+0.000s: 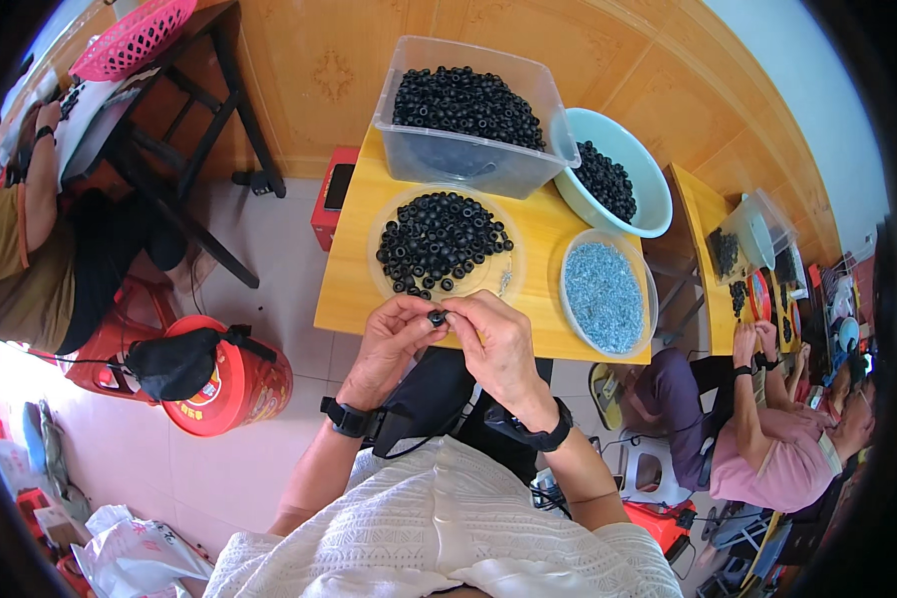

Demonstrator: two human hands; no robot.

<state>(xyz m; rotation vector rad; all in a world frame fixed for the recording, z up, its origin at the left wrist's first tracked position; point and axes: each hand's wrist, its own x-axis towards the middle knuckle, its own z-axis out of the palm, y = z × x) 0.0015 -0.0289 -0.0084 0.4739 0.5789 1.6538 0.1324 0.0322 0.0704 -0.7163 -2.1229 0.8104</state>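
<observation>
In front of my chest, at the near edge of a yellow wooden table [354, 289], both hands meet at one small black ring-shaped part [437, 318]. My left hand [387, 349] pinches it from the left between thumb and fingers. From the other side, my right hand [498, 344] closes thumb and forefinger at the same piece; whether it holds a second tiny piece is too small to tell. Just beyond the fingers is a round shallow tray [517, 234] with a heap of similar black parts [439, 239]. A few tiny shiny bits [505, 276] lie at its right side.
Behind the tray stands a clear plastic bin [458, 161] of black parts, beside a light-blue bowl [651, 189] holding more. A round tub of small bluish pieces [603, 294] sits at the right. People work at tables on both sides. A red bucket [259, 399] stands left.
</observation>
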